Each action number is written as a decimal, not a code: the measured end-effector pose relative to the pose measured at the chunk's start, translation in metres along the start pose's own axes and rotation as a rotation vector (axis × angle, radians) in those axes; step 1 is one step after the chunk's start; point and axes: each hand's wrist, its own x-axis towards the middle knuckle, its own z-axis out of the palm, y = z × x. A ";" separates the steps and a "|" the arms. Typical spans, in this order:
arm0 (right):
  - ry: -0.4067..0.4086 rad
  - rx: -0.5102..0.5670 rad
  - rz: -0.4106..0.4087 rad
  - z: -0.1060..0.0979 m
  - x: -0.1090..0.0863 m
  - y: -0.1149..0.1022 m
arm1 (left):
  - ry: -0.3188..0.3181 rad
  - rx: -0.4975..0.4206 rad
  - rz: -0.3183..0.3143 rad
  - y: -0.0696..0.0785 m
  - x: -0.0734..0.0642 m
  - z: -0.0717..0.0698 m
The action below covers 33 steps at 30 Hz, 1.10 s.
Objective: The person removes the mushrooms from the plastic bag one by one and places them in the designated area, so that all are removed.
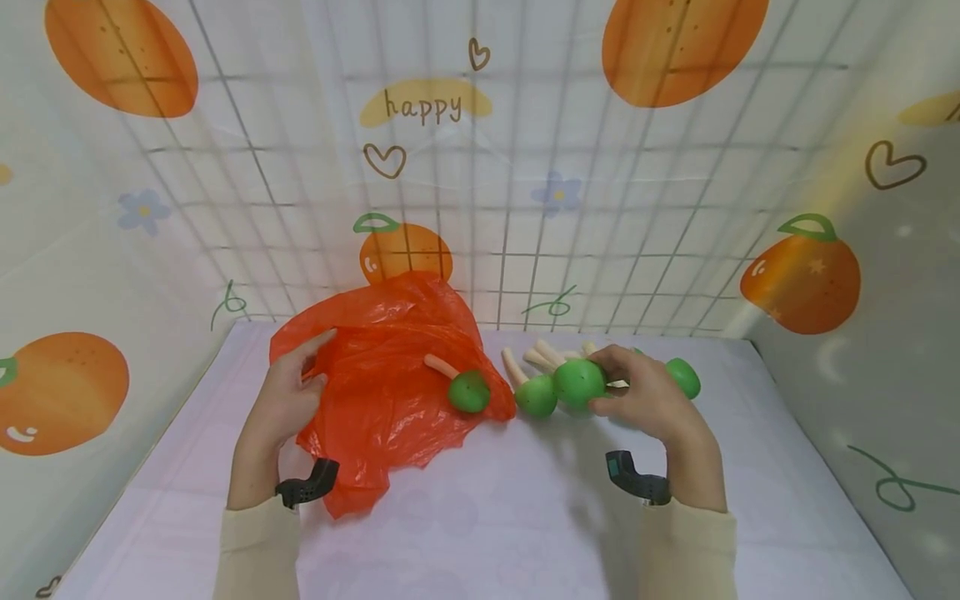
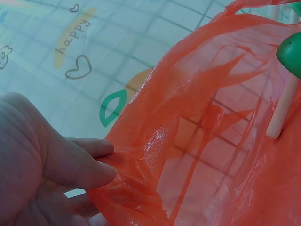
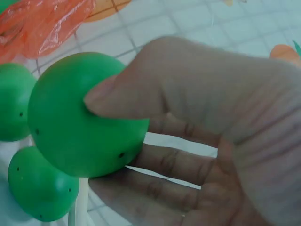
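My left hand pinches the edge of a thin red plastic bag between thumb and fingers, as the left wrist view shows. The bag is spread and crumpled. On or inside it lies one green maraca, a round head on a pale wooden stick; through the thin film I cannot tell which. To the right, my right hand holds another green maraca by its head, thumb across the near side and fingers behind. Its handle is mostly hidden.
More green maracas lie beside the right hand, one to its left and one behind it, some partly covered. A white table is bounded by a grid covered with a printed cloth, with cloth walls at both sides.
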 end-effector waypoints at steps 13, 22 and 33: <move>-0.091 0.032 0.052 0.004 0.000 0.012 | 0.000 -0.002 -0.011 0.000 -0.001 -0.002; -0.166 0.051 0.097 0.011 0.003 0.020 | 0.006 0.001 -0.008 -0.001 -0.002 -0.003; -0.187 -0.081 0.112 0.017 0.005 0.022 | 0.010 0.007 0.006 -0.001 -0.001 -0.002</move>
